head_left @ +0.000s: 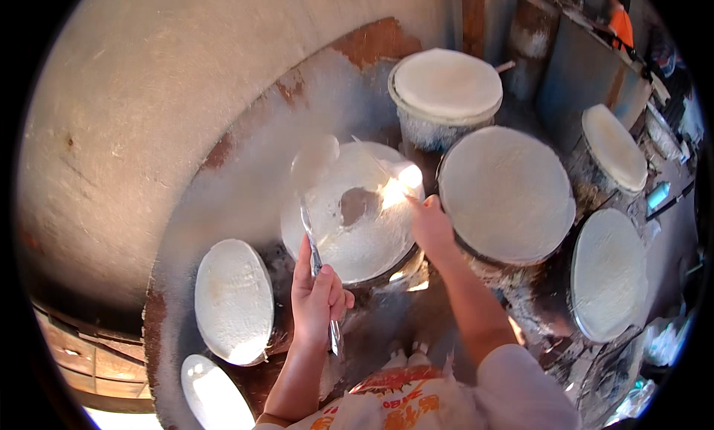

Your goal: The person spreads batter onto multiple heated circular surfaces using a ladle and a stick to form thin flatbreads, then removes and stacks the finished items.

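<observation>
My left hand [318,300] is closed around the long metal handle of a ladle [308,225]. The ladle's round, pale head is blurred over the left side of a round white-covered drum top [320,244]. A dark patch lies near the middle of that white layer. Over the right edge of the same top, my right hand [431,225] is closed on a thin blade-like tool [372,156], which reaches up and left across the surface. Bright glare by the fingers hides part of the tool. Whether its tip touches the white layer I cannot tell.
Several round white tops stand around me, among them a large one [506,196] on the right and a drum [446,95] at the back. A curved, rust-patched wall [186,81] rises at the left. Far right, a person in orange [620,25] is near a metal partition [587,66].
</observation>
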### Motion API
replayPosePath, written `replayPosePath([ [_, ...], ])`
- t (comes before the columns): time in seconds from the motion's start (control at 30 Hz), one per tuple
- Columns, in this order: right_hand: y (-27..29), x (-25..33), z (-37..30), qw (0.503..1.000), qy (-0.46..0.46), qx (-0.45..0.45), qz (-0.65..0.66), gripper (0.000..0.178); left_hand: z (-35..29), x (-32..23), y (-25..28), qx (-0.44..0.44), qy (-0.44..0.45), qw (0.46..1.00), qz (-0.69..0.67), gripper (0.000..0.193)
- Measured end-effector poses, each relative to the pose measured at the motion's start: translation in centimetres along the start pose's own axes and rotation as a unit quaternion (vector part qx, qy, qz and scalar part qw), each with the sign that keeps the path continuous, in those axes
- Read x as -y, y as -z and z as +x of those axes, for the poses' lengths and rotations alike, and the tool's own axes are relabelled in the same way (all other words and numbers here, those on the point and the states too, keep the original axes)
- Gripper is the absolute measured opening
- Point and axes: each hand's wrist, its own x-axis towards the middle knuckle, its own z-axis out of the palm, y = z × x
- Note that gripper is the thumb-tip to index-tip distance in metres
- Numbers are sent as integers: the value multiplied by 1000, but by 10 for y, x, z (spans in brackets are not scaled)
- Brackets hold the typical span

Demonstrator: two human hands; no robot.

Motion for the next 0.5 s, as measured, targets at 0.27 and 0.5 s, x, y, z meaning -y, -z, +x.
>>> replayPosePath([
  [0.27, -73, -7, -44, 984, -4, 151, -98, 31, 33, 20, 10, 13, 72, 991, -111, 49],
  [0.5, 41, -10, -110, 995, -85, 11, 46, 33, 29, -1, 37, 69, 95, 988, -96, 48],
])
